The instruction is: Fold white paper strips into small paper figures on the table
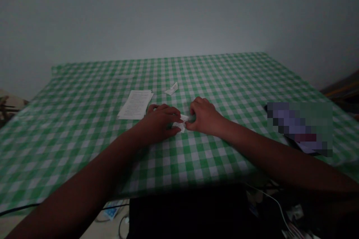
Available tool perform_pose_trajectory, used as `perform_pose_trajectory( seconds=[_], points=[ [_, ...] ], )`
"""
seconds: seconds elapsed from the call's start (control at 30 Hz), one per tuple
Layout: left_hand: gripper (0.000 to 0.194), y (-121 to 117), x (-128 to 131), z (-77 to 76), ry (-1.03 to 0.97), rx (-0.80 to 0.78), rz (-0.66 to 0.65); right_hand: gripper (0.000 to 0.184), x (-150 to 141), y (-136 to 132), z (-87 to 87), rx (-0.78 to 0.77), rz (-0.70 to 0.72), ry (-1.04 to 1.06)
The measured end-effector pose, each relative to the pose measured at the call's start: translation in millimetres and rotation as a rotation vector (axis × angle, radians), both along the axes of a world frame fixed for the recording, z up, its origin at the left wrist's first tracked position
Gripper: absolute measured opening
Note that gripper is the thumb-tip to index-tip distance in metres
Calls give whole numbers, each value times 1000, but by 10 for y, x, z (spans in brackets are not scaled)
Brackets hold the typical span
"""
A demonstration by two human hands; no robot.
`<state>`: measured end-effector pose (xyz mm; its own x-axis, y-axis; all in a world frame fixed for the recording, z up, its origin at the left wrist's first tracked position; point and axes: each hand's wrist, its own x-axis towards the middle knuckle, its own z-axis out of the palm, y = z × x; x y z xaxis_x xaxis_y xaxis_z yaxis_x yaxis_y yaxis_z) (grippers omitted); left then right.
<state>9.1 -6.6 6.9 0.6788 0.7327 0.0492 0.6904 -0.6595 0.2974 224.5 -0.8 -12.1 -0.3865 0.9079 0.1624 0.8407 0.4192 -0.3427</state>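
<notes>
Two bare forearms (84,171), nearest the camera, reach in over a bench (89,82) spread with a green-and-white checked cloth (224,82). At its right lies a pixelated item (294,123), too masked to identify. Just beyond the left hand (161,121), a stack (136,104) of printed sheets lies flat, so this share looks untouched. The left hand grasps one side of a paper slip (183,119) between thumb and fingers; the right hand (203,115), fingers curled, pinches the other. The slip sits between them, low over the cloth, and seems only part-folded, though the fingers hide most creases. Beyond the hands rests a small folded piece (172,89), apart from both; it appears to be the only one finished so far.
</notes>
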Motion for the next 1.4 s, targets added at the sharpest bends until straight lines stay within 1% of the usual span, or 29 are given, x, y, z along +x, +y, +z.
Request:
perform_pose_trajectory(
  seconds=[0.17,0.27,0.47,0.57,0.8,0.9,1.0,1.07,1.13,1.27,1.4],
  points=[
    [21,8,-3,-26,-8,25,-3,35,-61,-115,18,-20,100,-4],
    [21,7,-5,-29,4,29,-7,36,-88,-167,32,-24,115,10],
    [22,4,-9,-32,4,27,-10,34,-45,-93,31,-105,132,101],
    [21,4,-5,-33,-4,25,-15,34,-38,-74,21,-107,132,103],
    [22,-5,15,-7,-7,20,-12,35,-112,-108,40,-52,77,51],
    [21,-1,11,-17,-1,24,-16,35,-111,-96,38,-62,89,54],
    [22,5,5,-30,-9,22,-19,32,-60,-18,4,-43,70,69],
    [22,6,5,-28,-15,16,-15,30,-9,69,-22,-28,19,59],
    [22,4,8,-16,-15,5,-10,33,38,161,-35,-33,-43,59],
    [22,2,6,1,-13,-6,-6,32,82,254,-26,-53,-105,91],
    [23,15,-17,-34,-31,8,-15,30,80,189,-25,-45,-59,102]
  ],
)
